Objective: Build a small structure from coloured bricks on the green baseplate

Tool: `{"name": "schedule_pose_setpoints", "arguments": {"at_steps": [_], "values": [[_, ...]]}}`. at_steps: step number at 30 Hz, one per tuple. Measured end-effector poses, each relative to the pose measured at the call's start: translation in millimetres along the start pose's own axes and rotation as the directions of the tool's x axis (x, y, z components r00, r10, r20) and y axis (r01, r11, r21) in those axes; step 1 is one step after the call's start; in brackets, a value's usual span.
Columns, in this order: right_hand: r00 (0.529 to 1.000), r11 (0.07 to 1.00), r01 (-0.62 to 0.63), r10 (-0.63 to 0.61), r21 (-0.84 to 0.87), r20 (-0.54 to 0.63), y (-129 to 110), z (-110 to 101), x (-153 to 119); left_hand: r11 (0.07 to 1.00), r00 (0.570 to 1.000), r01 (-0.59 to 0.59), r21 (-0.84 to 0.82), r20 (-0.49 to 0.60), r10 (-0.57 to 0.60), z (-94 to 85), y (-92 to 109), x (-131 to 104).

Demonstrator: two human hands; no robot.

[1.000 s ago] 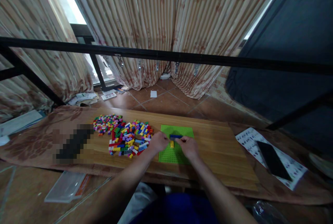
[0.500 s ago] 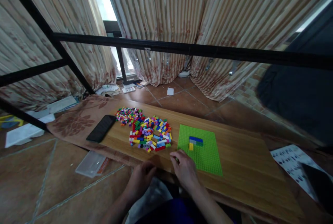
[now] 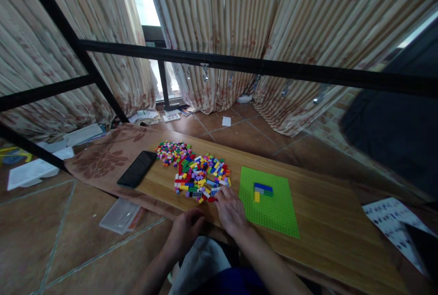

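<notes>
My right hand (image 3: 230, 208) is at the near right edge of a pile of mixed coloured bricks (image 3: 201, 176), its fingers bent together over the bricks; what they hold, if anything, is hidden. My left hand (image 3: 188, 229) rests at the table's near edge, fingers curled, and I cannot make out anything in it. Right of my right hand lies a green baseplate (image 3: 273, 217). On it sit a blue brick (image 3: 263, 188), a grey and a green piece against its near side, and a yellow brick (image 3: 257, 197) nearer to me.
A second pile of smaller pieces (image 3: 173, 151) lies beyond the first. A black phone (image 3: 137, 169) rests at the left on the wooden table (image 3: 325, 222). A black metal bar (image 3: 239, 62) crosses above. A printed sheet (image 3: 393, 222) is at the right, a clear plastic box (image 3: 119, 215) below left.
My right hand has moved left and forward from beside the baseplate to the brick pile. My left hand has stayed nearly still. The view has shifted slightly.
</notes>
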State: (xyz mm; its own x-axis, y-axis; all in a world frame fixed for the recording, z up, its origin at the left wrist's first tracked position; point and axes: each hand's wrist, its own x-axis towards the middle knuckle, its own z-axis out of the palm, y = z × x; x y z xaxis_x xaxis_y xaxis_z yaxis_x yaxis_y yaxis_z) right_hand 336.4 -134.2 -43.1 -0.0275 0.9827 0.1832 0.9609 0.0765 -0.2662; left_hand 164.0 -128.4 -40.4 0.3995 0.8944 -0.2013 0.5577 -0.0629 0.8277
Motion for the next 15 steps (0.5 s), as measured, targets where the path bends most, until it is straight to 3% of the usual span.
{"name": "schedule_pose_setpoints", "arguments": {"at_steps": [4, 7, 11, 15], "values": [[0.999, 0.998, 0.040, -0.039, -0.057, 0.009, -5, -3, -4, 1.000, 1.000, -0.018, -0.010, 0.005, 0.018, 1.3, 3, 1], [0.999, 0.999, 0.030, -0.030, -0.010, -0.011, -6, -5, -14, 0.998, 1.000, -0.022, -0.053, -0.007, 0.022, 6.3, 6, 2], [0.997, 0.979, -0.058, 0.067, 0.193, -0.036, 3, -8, -39, 0.985, 0.999, -0.033, -0.168, -0.018, 0.031, 18.6, 16, 4], [0.983, 0.886, -0.147, 0.179, 0.441, -0.033, 21, -20, -67, 0.946, 0.997, -0.016, -0.324, 0.071, 0.041, 41.2, 33, 11]]}}
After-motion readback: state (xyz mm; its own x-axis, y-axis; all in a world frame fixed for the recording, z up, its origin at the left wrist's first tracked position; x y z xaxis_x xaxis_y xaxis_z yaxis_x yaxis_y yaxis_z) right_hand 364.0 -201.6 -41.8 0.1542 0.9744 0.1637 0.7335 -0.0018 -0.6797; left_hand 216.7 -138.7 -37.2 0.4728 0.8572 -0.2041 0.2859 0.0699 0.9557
